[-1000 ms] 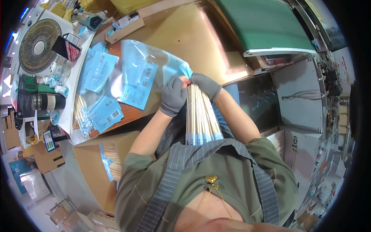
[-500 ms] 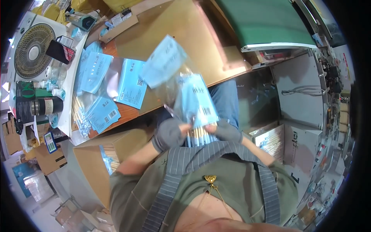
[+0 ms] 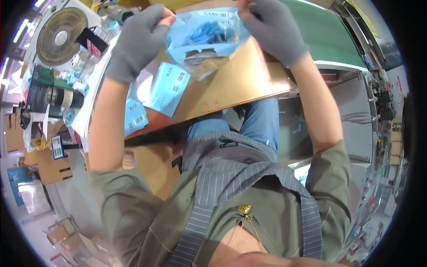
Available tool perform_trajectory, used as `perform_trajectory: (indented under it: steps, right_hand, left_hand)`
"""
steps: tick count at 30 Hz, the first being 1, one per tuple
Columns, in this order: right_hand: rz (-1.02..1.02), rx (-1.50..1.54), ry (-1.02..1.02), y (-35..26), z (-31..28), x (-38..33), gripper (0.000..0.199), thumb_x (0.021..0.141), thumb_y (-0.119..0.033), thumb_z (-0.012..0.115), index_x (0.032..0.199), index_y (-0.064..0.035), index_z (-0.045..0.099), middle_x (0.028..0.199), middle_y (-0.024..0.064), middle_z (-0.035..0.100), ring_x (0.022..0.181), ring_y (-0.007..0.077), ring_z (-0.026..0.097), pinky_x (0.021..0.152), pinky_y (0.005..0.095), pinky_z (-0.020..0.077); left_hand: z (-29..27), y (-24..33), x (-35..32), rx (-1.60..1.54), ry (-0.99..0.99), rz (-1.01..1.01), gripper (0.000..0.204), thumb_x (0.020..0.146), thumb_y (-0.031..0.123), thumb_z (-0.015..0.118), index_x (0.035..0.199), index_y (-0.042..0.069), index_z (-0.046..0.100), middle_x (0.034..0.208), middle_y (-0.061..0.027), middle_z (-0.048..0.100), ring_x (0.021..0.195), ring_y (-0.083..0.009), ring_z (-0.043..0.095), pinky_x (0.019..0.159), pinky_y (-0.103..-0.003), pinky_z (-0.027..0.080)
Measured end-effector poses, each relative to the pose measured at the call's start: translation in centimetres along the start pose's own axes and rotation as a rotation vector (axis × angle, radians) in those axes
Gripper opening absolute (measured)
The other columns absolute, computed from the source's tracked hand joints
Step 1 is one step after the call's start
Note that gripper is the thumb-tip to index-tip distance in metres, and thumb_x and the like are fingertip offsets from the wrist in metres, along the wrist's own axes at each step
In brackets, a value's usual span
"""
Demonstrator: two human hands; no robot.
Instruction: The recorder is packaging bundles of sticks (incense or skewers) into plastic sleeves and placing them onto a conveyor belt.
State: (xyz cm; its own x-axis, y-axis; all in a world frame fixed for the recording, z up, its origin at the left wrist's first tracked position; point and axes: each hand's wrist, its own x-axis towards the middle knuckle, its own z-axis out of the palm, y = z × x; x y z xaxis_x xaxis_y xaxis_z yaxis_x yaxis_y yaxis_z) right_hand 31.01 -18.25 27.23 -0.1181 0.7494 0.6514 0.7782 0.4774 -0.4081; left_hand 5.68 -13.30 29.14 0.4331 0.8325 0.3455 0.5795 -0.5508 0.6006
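Note:
Both my hands, in grey fingerless gloves, hold up a clear plastic bag with light-blue printed panels [image 3: 198, 52] over the far part of the table. My left hand [image 3: 140, 42] grips its left side with closed fingers. The right hand [image 3: 278, 33] pinches the upper right corner, its fingertips close to the picture's top edge. Inside the bag shows a bunch of thin sticks with dark-blue ends [image 3: 207, 33], too blurred to name their kind. Below the bag, a light-blue printed packet [image 3: 170, 89] lies on the table, with another blue packet [image 3: 134, 116] partly behind my left forearm.
A brown board [image 3: 231, 86] covers much of the table. To the left stand a round fan [image 3: 61, 38], a phone [image 3: 92, 42], a dark flask [image 3: 64, 96] and small bottles. An open cardboard box [image 3: 153, 167] sits below the table edge. A green surface [image 3: 336, 42] lies at the right.
Both hands have risen from my lap to the far side of the table, carrying the bag of sticks. The bag has turned, so the sticks' blue ends now show.

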Motion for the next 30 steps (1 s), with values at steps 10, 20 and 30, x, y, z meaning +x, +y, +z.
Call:
perform_trajectory:
  steps: [10, 20, 30]
  right_hand:
    - [-0.152, 0.625, -0.264, -14.5, 4.0, 8.0, 0.016, 0.083, 0.000, 0.047, 0.082, -0.0005, 0.063, 0.068, 0.0060, 0.061, 0.056, 0.0098, 0.059, 0.051, 0.0247, 0.0495]
    - [-1.052, 0.961, -0.689, -33.9, 14.1, -0.5, 0.025, 0.078, -0.011, 0.062, 0.103, -0.0073, 0.062, 0.080, 0.0141, 0.065, 0.071, 0.0253, 0.066, 0.062, 0.0388, 0.0532]
    - [-0.578, 0.986, -0.868, -21.3, 17.1, 0.1, 0.036, 0.090, -0.016, 0.053, 0.122, 0.0014, 0.053, 0.117, 0.0107, 0.058, 0.104, 0.0200, 0.056, 0.092, 0.0325, 0.0430]
  left_hand:
    - [-4.3, -6.6, -12.5, -1.529, -0.096, -0.711, 0.050, 0.094, 0.043, 0.048, 0.121, 0.002, 0.052, 0.102, -0.0117, 0.064, 0.084, -0.0197, 0.063, 0.074, -0.036, 0.053]
    - [-10.6, -5.8, -37.9, -1.145, 0.413, -1.099, 0.061, 0.083, 0.038, 0.062, 0.128, 0.000, 0.047, 0.104, -0.0141, 0.064, 0.084, -0.0208, 0.063, 0.075, -0.035, 0.053]
    - [-6.3, -18.6, -51.8, -0.035, 0.282, -1.552, 0.075, 0.075, 0.044, 0.069, 0.127, -0.005, 0.046, 0.107, -0.0183, 0.063, 0.092, -0.0280, 0.063, 0.079, -0.037, 0.051]
